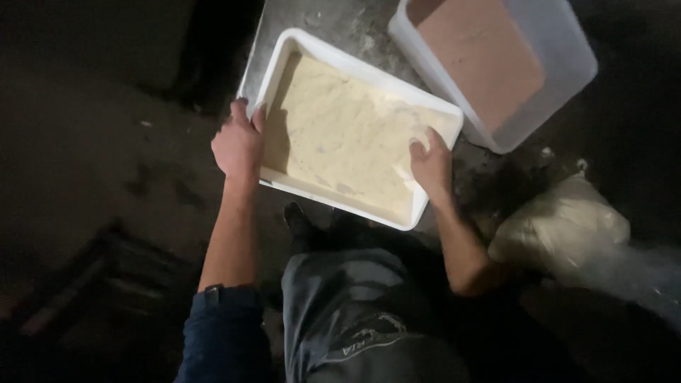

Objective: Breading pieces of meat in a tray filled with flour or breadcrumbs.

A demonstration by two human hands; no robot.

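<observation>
Your left hand (pixel 239 145) is clamped on the left rim of the white tray (pixel 340 64), thumb hooked over the edge and fingers down the outer wall, so the grip is closed on the tray and steadies it. That hold matters because the tray sits at the near edge of the grey worktop (pixel 333 21), with its near side seeming to overhang it. Your right hand (pixel 429 164) rests inside the tray near its right corner, fingers curled down into the pale yellow powder (pixel 340 135); it looks loosely closed, but whether it holds any powder you cannot tell from here. Both forearms reach forward and slightly inward, the left sleeve pushed up to the elbow. Just beyond the tray's right corner stands a translucent tub (pixel 560 78) of pinkish-brown powder, and a pale sack (pixel 560 227) sits below to your right.
</observation>
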